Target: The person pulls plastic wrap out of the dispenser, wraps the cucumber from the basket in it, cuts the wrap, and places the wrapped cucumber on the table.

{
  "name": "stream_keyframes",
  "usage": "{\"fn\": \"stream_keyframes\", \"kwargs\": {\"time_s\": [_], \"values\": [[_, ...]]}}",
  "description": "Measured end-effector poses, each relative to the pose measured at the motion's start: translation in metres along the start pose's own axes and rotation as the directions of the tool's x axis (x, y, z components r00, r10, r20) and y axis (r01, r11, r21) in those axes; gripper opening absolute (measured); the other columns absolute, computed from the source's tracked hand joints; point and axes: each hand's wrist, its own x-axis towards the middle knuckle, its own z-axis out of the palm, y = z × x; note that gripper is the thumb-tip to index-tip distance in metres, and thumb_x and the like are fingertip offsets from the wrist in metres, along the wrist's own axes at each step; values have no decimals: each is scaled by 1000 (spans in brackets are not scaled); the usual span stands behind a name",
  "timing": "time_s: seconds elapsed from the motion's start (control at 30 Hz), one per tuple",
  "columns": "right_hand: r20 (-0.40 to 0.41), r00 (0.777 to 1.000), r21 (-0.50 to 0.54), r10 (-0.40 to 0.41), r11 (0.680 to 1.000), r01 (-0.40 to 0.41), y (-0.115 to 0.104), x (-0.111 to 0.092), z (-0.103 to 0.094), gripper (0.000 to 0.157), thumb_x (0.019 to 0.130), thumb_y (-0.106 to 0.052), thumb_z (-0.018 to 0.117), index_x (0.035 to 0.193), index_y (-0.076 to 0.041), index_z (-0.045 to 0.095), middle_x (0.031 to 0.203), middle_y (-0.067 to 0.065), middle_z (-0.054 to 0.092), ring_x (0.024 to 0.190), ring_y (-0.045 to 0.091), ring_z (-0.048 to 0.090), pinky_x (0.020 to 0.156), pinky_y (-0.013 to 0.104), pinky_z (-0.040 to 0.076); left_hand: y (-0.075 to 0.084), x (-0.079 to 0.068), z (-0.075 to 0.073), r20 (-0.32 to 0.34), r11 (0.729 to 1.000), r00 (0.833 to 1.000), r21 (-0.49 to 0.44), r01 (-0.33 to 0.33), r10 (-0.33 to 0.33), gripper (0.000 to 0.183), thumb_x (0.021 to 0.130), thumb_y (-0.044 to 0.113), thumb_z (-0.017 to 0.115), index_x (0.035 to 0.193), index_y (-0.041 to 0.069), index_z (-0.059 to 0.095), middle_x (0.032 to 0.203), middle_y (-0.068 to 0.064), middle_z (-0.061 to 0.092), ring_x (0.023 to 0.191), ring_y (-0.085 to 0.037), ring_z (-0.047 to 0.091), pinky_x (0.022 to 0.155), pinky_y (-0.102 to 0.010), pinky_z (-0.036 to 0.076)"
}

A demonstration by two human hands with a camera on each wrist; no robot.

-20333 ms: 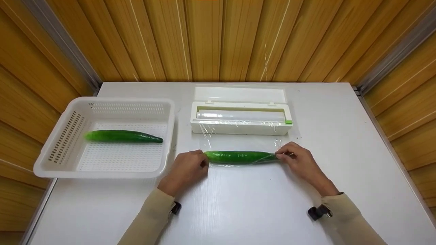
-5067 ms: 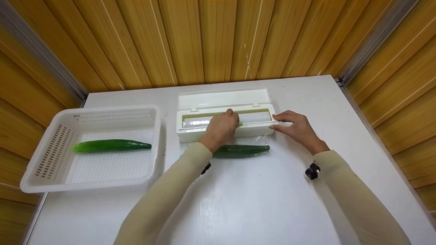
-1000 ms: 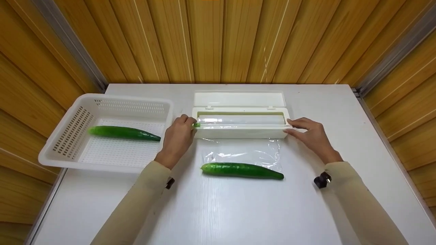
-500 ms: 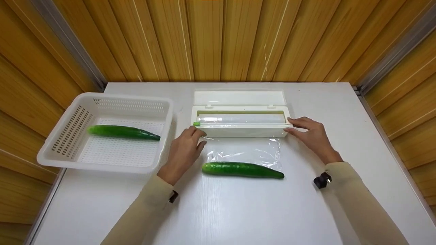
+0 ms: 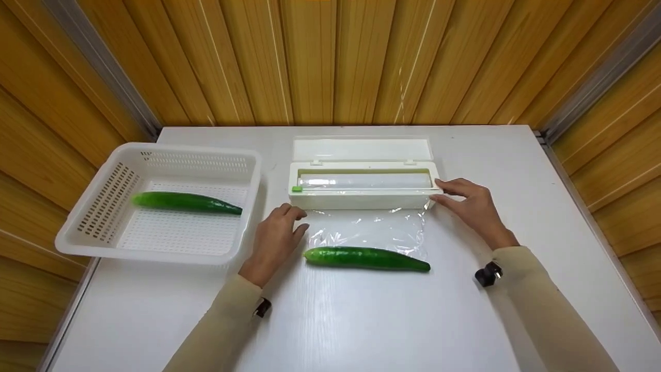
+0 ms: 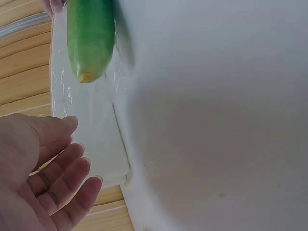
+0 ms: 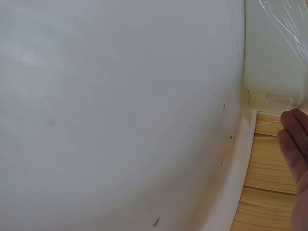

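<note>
A long green cucumber point(image 5: 366, 258) lies on the table, at the near end of a sheet of clear cling film point(image 5: 361, 227). The film reaches back to a white cling film dispenser point(image 5: 361, 200), whose lid is swung back and whose roll shows inside. At the dispenser's left end sits a green slide cutter point(image 5: 297, 189). My right hand point(image 5: 470, 206) holds the dispenser's right end between thumb and fingers. My left hand point(image 5: 276, 235), fingers loosely bent and holding nothing, hovers by the film's left edge. In the left wrist view, the cucumber's pale tip point(image 6: 86, 76) shows beyond that hand.
At the left, a white perforated basket point(image 5: 155, 254) holds a second cucumber point(image 5: 186, 202). Wood-patterned walls point(image 5: 310, 62) stand behind and beside the white table point(image 5: 382, 330). Black wrist-worn cameras show under both sleeves.
Over twenty seconds, the cutter has gone from the dispenser's right end to its left. Lately my left hand has let go of it and drawn back towards me; my right hand has stayed.
</note>
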Motion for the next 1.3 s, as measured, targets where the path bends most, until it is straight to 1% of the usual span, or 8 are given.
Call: {"fn": "stream_keyframes", "kwargs": {"time_s": [0.17,0.4,0.6,0.67,0.77,0.93,1.1,1.3], "values": [[-2,1000,7,27,1000,-27,0,-1,2,47,83,-1,90,128,-8,77,111,10,78,97,-3,69,85,17,55,-2,-6,2,34,996,997,-55,68,-66,18,92,14,84,104,6,74,99,-6,71,91,-27,70,73,-44,58],[-8,1000,8,23,1000,-23,-3,-1,4,47,83,8,87,128,1,75,109,16,76,96,13,73,87,12,53,2,-11,3,73,994,997,-106,19,-11,19,94,18,83,108,7,74,103,-5,71,94,-26,70,77,-43,59],[7,999,-14,33,999,-32,-5,1,3,44,85,5,86,128,0,76,109,14,77,95,-3,68,87,16,54,3,-10,4,74,992,997,-118,35,-27,18,95,18,82,108,9,73,106,-5,72,94,-26,71,77,-43,59],[17,999,-8,35,999,-34,-6,1,2,44,85,4,86,128,-2,76,110,12,77,95,-3,68,86,16,54,3,-9,5,53,993,998,-110,34,-28,18,95,17,83,107,9,73,104,-4,71,91,-25,71,75,-42,59],[22,999,15,27,1000,-27,-7,2,0,43,85,2,87,127,-3,77,110,12,77,95,2,70,86,16,54,4,-4,6,-29,997,1000,-80,-2,0,20,92,13,85,108,9,73,102,-4,70,89,-23,71,71,-40,59],[32,998,13,45,999,-46,-5,1,-2,42,88,-3,87,128,-6,77,111,9,77,96,0,70,86,15,54,6,13,9,-157,997,984,27,-77,80,30,85,8,90,110,10,73,104,-6,68,86,-24,70,64,-38,59],[67,995,4,75,997,-75,-6,-1,-4,41,92,-7,84,132,-8,75,112,9,76,97,-3,68,87,15,54,4,25,15,-158,995,984,75,-71,82,24,86,9,90,102,9,72,104,-6,69,85,-23,72,63,-36,59],[122,984,9,134,991,-136,-8,-2,-11,41,97,-13,80,137,-10,73,120,10,75,101,4,69,87,13,53,3,15,16,-124,997,990,-8,-73,71,18,88,11,88,95,9,71,95,-3,69,82,-21,71,62,-36,58]]}}
